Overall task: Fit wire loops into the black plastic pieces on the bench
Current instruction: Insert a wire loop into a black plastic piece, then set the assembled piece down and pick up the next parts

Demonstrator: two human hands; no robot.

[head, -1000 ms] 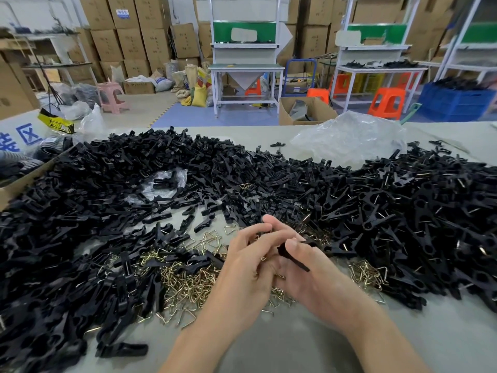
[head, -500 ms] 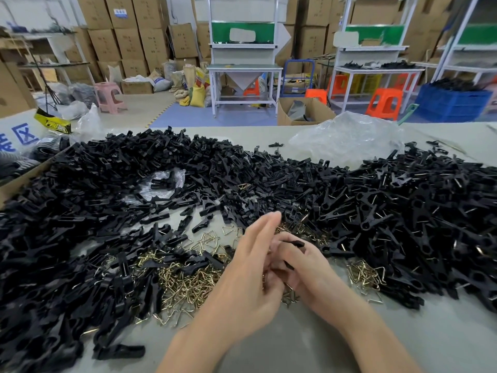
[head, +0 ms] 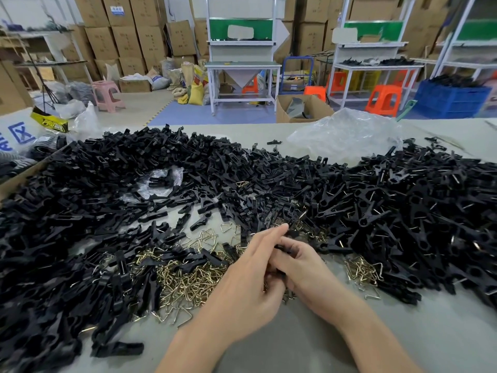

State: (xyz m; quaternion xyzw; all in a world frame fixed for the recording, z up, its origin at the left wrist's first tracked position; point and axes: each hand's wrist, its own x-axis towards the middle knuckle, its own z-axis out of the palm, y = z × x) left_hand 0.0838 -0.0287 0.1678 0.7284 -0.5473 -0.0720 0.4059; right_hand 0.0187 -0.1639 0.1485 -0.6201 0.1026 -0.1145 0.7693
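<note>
Stacked cardboard boxes line the back wall behind white workbenches and orange stools.

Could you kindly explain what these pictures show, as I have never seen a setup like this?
No machine here: a person wears a camera on the head, looking down at their own bare hands. The left hand and right hand meet over a grey bench. Heaps of black plastic pieces cover it, with brass-coloured wire loops near the hands and a clear plastic bag farther back. The right hand curls round one black piece; the left hand's fingers lie against it. Any loop held is hidden.
</note>
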